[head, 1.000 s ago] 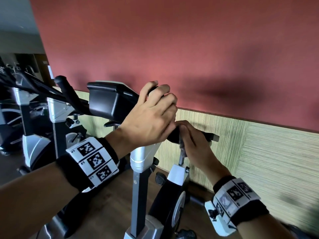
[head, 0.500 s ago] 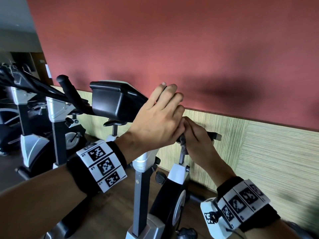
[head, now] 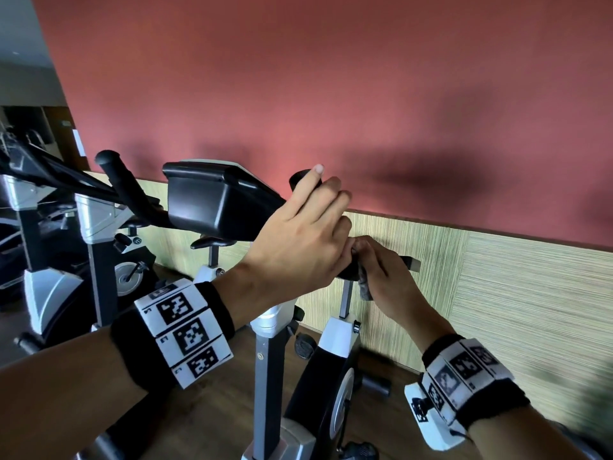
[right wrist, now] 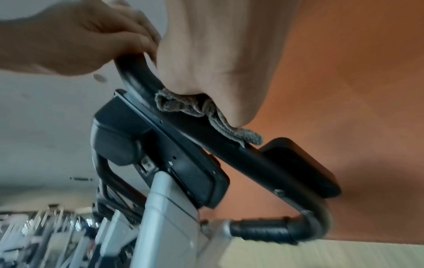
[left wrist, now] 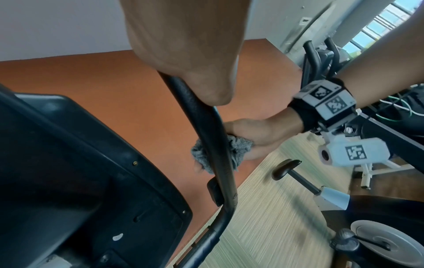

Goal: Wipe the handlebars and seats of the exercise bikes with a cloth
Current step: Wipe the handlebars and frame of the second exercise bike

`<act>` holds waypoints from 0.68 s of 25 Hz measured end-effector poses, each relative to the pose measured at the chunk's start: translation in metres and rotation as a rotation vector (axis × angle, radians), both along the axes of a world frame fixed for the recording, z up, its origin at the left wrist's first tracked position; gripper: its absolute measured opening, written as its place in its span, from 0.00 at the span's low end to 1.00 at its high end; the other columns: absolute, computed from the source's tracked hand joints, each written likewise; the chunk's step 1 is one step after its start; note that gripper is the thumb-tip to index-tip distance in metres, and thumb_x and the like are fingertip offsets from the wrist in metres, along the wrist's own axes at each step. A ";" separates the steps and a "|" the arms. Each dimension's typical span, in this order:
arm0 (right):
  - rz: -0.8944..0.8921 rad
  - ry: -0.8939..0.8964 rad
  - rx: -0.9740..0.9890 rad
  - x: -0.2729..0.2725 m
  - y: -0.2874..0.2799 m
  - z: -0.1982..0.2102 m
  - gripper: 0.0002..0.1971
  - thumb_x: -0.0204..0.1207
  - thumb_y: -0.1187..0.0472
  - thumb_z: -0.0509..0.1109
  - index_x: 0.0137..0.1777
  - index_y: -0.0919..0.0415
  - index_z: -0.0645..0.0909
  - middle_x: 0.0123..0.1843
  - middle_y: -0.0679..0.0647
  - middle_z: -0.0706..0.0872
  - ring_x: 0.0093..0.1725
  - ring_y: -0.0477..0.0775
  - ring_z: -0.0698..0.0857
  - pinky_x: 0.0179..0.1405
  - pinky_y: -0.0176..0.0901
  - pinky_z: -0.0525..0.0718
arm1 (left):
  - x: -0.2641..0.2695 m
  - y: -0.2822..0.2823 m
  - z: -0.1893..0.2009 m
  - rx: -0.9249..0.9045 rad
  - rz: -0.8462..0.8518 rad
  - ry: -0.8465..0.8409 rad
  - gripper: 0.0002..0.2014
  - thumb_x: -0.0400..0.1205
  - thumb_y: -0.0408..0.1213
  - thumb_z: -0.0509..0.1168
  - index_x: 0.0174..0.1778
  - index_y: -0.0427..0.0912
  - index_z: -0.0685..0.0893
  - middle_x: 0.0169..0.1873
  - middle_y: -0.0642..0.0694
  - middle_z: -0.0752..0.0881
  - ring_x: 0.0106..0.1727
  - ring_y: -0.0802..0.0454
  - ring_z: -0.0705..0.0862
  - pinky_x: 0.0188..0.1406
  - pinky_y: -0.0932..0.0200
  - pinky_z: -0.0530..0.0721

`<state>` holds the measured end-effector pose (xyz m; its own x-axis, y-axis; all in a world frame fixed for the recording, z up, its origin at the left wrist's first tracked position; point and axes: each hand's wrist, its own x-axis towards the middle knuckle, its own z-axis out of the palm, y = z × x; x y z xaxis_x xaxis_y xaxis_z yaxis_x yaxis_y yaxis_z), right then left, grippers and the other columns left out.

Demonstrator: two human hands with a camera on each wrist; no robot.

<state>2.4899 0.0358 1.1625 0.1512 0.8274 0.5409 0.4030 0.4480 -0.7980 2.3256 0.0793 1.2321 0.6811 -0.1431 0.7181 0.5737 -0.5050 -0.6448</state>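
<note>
cloth: mostly hidden inside the right hand
handlebar: top covered by the left hand
background bikes: blurred

You see a handlebar sheathed in matt black, faintly grained rubber or foam. The cloth is grey, nubbly terry, rumpled. The console has a smooth, semi-gloss black plastic shell. The post is brushed grey metal. The floor looks like dark wood, the lower wall panel finely ribbed.
</note>
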 end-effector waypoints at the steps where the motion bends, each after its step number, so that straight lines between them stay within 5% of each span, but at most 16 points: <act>1: -0.004 0.000 -0.013 -0.001 0.000 0.001 0.28 0.94 0.57 0.52 0.34 0.33 0.78 0.23 0.47 0.74 0.20 0.47 0.73 0.24 0.42 0.73 | 0.001 0.001 0.000 0.001 0.000 0.006 0.19 0.87 0.42 0.58 0.40 0.32 0.87 0.54 0.35 0.87 0.65 0.35 0.76 0.87 0.41 0.49; 6: 0.037 -0.005 0.001 -0.005 0.000 0.002 0.26 0.94 0.56 0.51 0.34 0.38 0.76 0.23 0.48 0.74 0.19 0.48 0.72 0.23 0.42 0.72 | 0.001 0.001 0.000 -0.002 0.020 0.018 0.18 0.87 0.41 0.59 0.40 0.32 0.86 0.55 0.35 0.87 0.65 0.36 0.77 0.88 0.41 0.46; 9: -0.036 -0.062 -0.046 0.005 0.006 0.000 0.26 0.94 0.54 0.52 0.34 0.34 0.77 0.22 0.49 0.75 0.19 0.50 0.73 0.27 0.47 0.74 | 0.000 -0.003 0.000 -0.002 0.056 0.021 0.18 0.87 0.40 0.58 0.40 0.32 0.86 0.55 0.35 0.87 0.64 0.34 0.81 0.88 0.41 0.46; 13: 0.043 -0.059 0.014 0.001 0.003 -0.005 0.22 0.93 0.50 0.51 0.39 0.30 0.78 0.24 0.48 0.74 0.19 0.47 0.72 0.23 0.42 0.73 | 0.003 -0.007 -0.008 0.057 0.167 0.071 0.14 0.84 0.39 0.62 0.40 0.35 0.87 0.54 0.34 0.88 0.65 0.34 0.83 0.87 0.38 0.45; 17: -0.120 -0.193 -0.035 0.034 0.017 -0.022 0.18 0.94 0.49 0.50 0.49 0.42 0.80 0.26 0.44 0.78 0.24 0.42 0.77 0.32 0.45 0.76 | 0.009 -0.008 -0.032 0.073 0.214 0.245 0.16 0.86 0.40 0.58 0.46 0.32 0.86 0.42 0.37 0.83 0.53 0.36 0.81 0.83 0.37 0.56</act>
<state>2.5239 0.0527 1.1400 0.1463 0.8285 0.5406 0.5985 0.3609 -0.7152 2.3349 0.0717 1.2001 0.8522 -0.0232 0.5228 0.4856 -0.3371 -0.8066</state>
